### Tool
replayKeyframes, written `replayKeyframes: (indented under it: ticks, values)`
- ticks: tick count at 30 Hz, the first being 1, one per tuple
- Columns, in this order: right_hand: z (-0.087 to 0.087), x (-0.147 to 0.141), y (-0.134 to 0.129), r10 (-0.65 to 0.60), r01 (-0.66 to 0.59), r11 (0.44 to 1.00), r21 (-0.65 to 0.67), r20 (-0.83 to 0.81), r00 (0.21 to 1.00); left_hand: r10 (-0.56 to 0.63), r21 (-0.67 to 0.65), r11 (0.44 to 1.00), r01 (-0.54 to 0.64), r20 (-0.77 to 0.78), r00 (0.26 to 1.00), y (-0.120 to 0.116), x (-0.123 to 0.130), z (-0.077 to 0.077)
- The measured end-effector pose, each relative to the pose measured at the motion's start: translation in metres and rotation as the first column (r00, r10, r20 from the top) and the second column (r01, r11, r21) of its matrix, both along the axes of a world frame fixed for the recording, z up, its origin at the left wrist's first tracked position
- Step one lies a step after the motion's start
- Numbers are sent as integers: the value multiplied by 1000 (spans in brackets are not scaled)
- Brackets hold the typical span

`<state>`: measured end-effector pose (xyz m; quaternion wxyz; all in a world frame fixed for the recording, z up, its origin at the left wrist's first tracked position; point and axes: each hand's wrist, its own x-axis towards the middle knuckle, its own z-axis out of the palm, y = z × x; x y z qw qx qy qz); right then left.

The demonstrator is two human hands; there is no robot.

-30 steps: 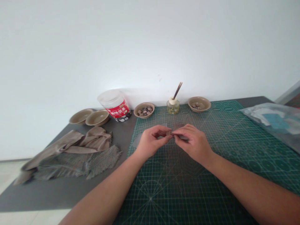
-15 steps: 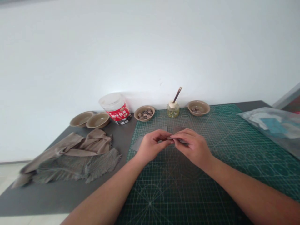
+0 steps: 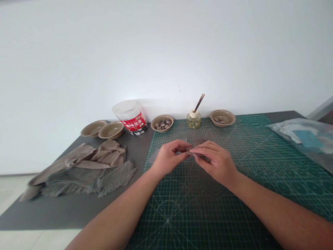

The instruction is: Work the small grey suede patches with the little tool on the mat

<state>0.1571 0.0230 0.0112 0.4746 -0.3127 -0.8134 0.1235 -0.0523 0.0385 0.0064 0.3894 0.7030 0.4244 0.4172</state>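
Observation:
Both hands meet above the green cutting mat (image 3: 182,208). My right hand (image 3: 217,161) is closed in a pinch on a thin, flat grey-brown piece (image 3: 197,154), seen nearly edge-on; its kind I cannot make out. My left hand (image 3: 171,156) has thumb and fingertips together at the left end of the same piece. Fingers hide most of it. Behind my right hand shows a dark, sheer-looking patch (image 3: 199,141). A pale grey, see-through flat piece (image 3: 154,156) lies on the mat, partly covered by my left hand.
Behind the hands stand a bowl of stones (image 3: 162,124), a reed diffuser (image 3: 194,119) and another bowl with a few stones (image 3: 223,118). Leftward are a red-labelled plastic jar (image 3: 134,121), two bowls (image 3: 111,130) and a crumpled brown-grey cloth (image 3: 85,170). A clear plastic bag (image 3: 307,135) lies right.
The view has shifted slightly, so the objects sit a little further right and higher. Both hands stay together at the thin piece, with the left fingers slightly changed in pose.

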Motion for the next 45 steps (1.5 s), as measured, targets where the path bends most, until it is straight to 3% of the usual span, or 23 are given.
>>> replayKeyframes:
  ticks: [5, 10, 20, 37, 45]
  values:
    - [-1, 2, 2, -59, 59, 998, -4, -36, 998, -9, -5, 1000, 9, -7, 1000, -1, 2, 1]
    - [-4, 0, 3, -37, 35, 998, -51, -26, 999, 16, -55, 998, -12, 68, 998, 0, 3, 2]
    - [-5, 2, 5, -34, 34, 986, -163, -1, 999, -11, -80, 997, 14, 48, 999, 1, 2, 0]
    - [-3, 1, 3, -19, 9, 983, -181, -55, 998, -7, -94, 995, 18, 120, 993, -3, 4, 2]
    - [-6, 3, 4, 12, -18, 984, -176, -34, 999, 9, -70, 998, -8, 16, 1000, -1, 1, 3]
